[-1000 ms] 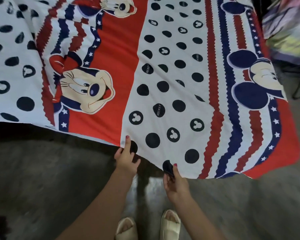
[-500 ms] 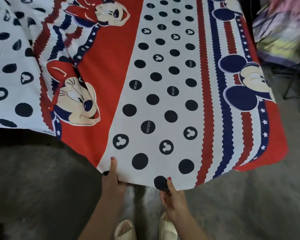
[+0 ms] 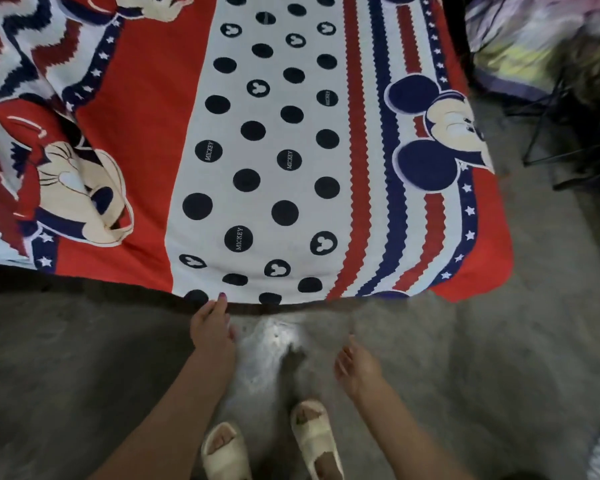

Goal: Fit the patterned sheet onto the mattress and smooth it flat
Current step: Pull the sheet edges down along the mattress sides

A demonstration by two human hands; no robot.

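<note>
The patterned sheet, red, white and navy with cartoon mouse figures and black dots, lies spread over the mattress and fills the upper part of the view. Its near hem hangs over the foot edge, and the mattress itself is hidden under it. My left hand is at the hem below the dotted white panel, with the thumb on top of the fabric edge and the fingers under it. My right hand hangs lower over the floor, apart from the sheet, fingers loosely spread and holding nothing. The sheet is wrinkled at the left, around the bow-wearing mouse figure.
A grey concrete floor lies below the bed, with my two feet in cream sandals on it. A pile of pale bedding and a dark metal frame stand to the right of the bed.
The lifted hem has dropped down over the foot edge and now lies flatter. My right hand has let go of the sheet and moved down and away; my left hand stays at the hem.
</note>
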